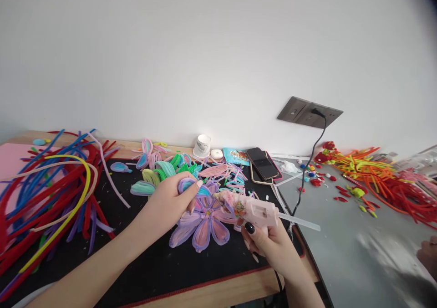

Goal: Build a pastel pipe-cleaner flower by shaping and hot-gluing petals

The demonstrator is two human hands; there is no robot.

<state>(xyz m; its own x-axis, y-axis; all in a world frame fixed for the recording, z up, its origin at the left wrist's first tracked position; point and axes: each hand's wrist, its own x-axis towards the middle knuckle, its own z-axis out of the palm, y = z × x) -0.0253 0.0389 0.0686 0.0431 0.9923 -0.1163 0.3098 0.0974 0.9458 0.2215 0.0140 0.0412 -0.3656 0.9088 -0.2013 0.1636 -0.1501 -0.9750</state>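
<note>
My left hand (175, 196) pinches a purple-and-blue pipe cleaner petal (194, 187) above the mat. Wrapped round the handle of a pale pink hot glue gun (261, 211) is my right hand (269, 246). A clear glue stick (300, 221) sticks out of the gun's back end, and its nozzle end, crusted with coloured bits, points left toward the petal. Just below both hands lies a large pink-and-purple pipe cleaner flower (202, 226) with a yellowish centre. Green and teal petals (164, 169) sit behind my left hand.
Loose pipe cleaners (68, 185) heap at the left of the black mat (150, 271). Behind stand a paper cup (202, 146) and a phone (262, 163). A black cord (312, 157) hangs from the wall socket (310, 112). Another person's hand (428, 255) shows at the right edge.
</note>
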